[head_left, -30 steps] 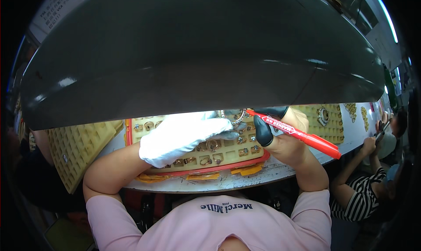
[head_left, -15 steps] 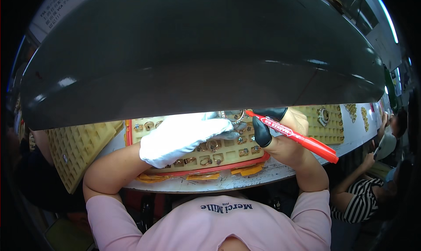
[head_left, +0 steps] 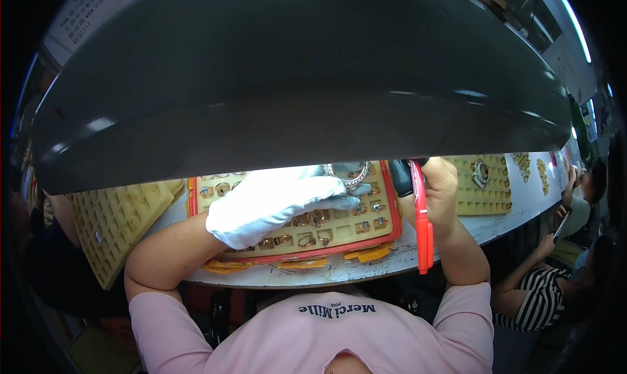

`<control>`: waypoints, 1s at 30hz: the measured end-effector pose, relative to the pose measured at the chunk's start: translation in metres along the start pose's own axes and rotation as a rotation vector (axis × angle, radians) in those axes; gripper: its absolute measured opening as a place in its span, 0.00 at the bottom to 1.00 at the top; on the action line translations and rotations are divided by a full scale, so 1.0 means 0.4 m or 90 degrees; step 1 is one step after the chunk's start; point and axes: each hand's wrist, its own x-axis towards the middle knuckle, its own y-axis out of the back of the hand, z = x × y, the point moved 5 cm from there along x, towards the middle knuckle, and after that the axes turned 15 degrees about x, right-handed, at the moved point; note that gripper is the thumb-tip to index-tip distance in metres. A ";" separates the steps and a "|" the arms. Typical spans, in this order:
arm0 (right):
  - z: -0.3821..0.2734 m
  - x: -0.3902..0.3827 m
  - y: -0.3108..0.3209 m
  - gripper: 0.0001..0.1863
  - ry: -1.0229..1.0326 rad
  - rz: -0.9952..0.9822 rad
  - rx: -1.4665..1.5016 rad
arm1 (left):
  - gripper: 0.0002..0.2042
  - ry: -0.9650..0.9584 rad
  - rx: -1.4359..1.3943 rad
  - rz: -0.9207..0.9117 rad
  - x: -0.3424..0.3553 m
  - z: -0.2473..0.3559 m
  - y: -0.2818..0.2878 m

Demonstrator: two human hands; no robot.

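Left hand [head_left: 274,201], in a white glove, lies palm-down across the red-rimmed tray [head_left: 390,207] of jewellery pieces, fingers extended toward the person's right. The gloved fingertips pinch a silver bangle [head_left: 347,173] at the tray's far edge, partly hidden under the dark visor [head_left: 294,80] that blocks the upper view.

Right hand [head_left: 439,191] is closed around a red marker pen [head_left: 421,220] and a black object just left of it, kind uncertain. The pen's long axis runs near-vertical in the picture, its tail pointing back toward the person's body, past the table edge [head_left: 366,275].

Key relation — the bangle sits just left of the right hand, between the two hands, and the pen's upper end stands near it. The left hand already has contact.

Room: the tray's right rim lies close against the right hand. A yellow grid tray [head_left: 486,185] sits beyond the right hand, another [head_left: 117,224] at far left. A seated person in a striped top [head_left: 542,296] is well apart, lower right.
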 end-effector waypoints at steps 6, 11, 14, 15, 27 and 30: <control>0.020 0.013 -0.025 0.16 -0.173 -0.038 -0.001 | 0.23 0.193 -0.432 -0.055 0.005 -0.030 -0.027; 0.052 -0.003 -0.040 0.15 -0.200 -0.079 -0.027 | 0.18 0.110 -0.282 -0.004 0.003 -0.012 -0.013; 0.053 -0.005 -0.041 0.19 -0.184 -0.091 -0.077 | 0.18 0.217 -0.272 -0.064 0.014 0.014 0.016; 0.041 0.002 -0.044 0.21 -0.166 -0.082 -0.082 | 0.20 0.238 -0.301 -0.083 0.014 0.017 0.015; 0.016 0.014 -0.050 0.28 -0.031 -0.070 -0.145 | 0.18 0.140 -0.212 -0.033 0.016 0.027 0.021; 0.016 0.010 -0.047 0.29 0.000 -0.070 -0.178 | 0.20 0.183 -0.284 -0.051 0.018 0.027 0.019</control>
